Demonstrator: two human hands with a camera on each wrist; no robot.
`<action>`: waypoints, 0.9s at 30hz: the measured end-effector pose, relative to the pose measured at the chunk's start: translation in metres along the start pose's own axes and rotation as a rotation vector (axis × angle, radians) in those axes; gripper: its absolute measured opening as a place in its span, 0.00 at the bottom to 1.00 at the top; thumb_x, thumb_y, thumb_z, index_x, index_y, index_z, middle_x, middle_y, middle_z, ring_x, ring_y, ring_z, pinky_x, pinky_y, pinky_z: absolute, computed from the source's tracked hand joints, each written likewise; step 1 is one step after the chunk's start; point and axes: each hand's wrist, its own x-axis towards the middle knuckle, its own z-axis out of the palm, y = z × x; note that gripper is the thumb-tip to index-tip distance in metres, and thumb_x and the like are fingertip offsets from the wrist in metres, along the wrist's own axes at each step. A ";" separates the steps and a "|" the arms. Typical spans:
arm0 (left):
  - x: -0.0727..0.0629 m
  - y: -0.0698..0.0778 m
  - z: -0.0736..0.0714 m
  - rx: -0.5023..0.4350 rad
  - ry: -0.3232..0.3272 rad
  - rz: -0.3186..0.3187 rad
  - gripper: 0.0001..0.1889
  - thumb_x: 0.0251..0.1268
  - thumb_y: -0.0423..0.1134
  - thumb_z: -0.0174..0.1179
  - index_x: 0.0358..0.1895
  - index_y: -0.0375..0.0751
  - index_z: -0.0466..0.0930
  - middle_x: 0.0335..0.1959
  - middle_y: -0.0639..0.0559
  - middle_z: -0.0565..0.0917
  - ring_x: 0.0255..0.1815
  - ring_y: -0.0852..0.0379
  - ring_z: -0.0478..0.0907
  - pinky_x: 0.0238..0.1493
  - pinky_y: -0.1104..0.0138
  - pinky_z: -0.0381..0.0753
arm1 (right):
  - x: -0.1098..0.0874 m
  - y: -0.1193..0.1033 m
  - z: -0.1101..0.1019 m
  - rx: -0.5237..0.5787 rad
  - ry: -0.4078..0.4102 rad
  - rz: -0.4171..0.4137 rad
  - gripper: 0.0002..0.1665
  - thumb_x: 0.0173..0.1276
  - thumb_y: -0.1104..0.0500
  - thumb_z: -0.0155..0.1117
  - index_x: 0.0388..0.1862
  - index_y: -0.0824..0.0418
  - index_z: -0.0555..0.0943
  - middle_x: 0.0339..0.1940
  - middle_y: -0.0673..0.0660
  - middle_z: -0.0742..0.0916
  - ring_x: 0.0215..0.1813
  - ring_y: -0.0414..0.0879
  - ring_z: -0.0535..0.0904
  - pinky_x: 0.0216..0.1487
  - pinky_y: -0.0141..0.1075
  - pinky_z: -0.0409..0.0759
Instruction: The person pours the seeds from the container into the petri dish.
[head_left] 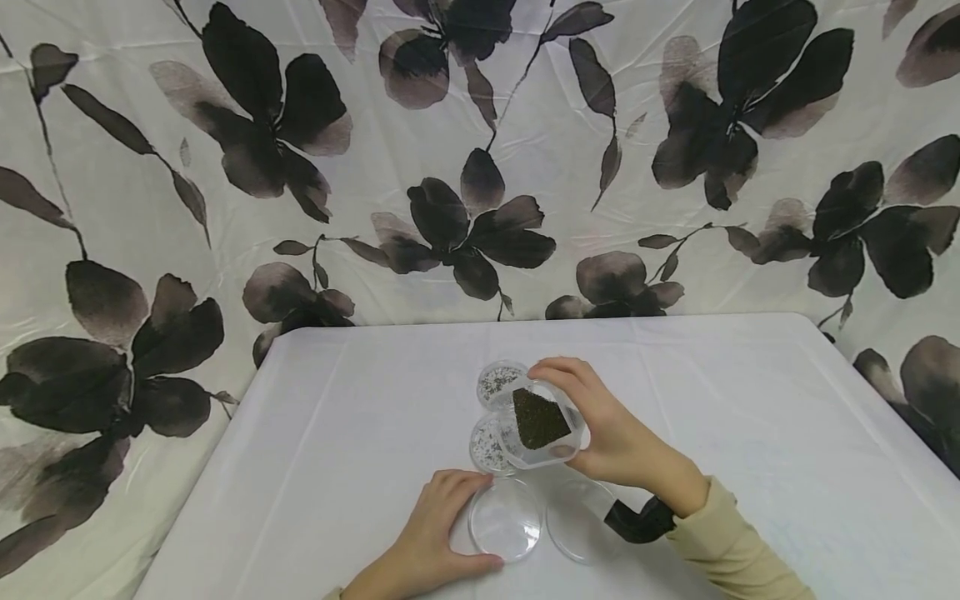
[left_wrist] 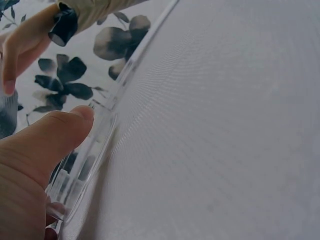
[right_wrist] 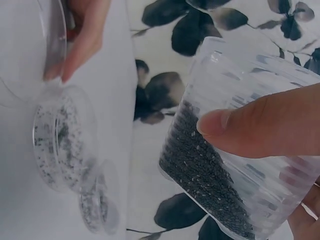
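Observation:
My right hand (head_left: 626, 442) grips a clear ribbed plastic container (right_wrist: 235, 75), tilted above the table. Small dark seeds (right_wrist: 200, 175) lie heaped against one side of it. My left hand (head_left: 435, 529) holds a clear petri dish (head_left: 506, 521) on the table, thumb at the near rim and fingers at the far rim. No seeds show in this dish. Just beyond it stand two petri dishes with scattered dark specks, a nearer one (head_left: 489, 446) and a farther one (head_left: 498, 382), both partly behind the container in the head view.
Another clear round dish or lid (head_left: 577, 533) lies right of the held dish, under my right forearm. A black band (head_left: 640, 521) sits at my right wrist. White cloth covers the table (head_left: 360, 400); a floral curtain (head_left: 450, 125) hangs behind its far edge.

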 end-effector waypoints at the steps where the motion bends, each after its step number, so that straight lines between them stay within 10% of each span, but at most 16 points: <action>1: 0.000 0.000 0.000 -0.004 -0.003 -0.004 0.45 0.44 0.64 0.74 0.67 0.46 0.73 0.60 0.60 0.75 0.61 0.61 0.66 0.58 0.58 0.70 | 0.000 -0.001 0.000 -0.012 -0.007 -0.008 0.52 0.39 0.76 0.65 0.70 0.66 0.65 0.67 0.61 0.70 0.68 0.54 0.65 0.72 0.36 0.62; 27: -0.002 -0.002 0.000 0.011 -0.034 -0.007 0.43 0.49 0.66 0.71 0.68 0.54 0.70 0.63 0.62 0.72 0.62 0.60 0.64 0.58 0.56 0.70 | 0.003 -0.006 0.019 -0.169 -0.068 -0.227 0.55 0.28 0.79 0.61 0.66 0.64 0.70 0.63 0.60 0.75 0.64 0.53 0.71 0.70 0.40 0.67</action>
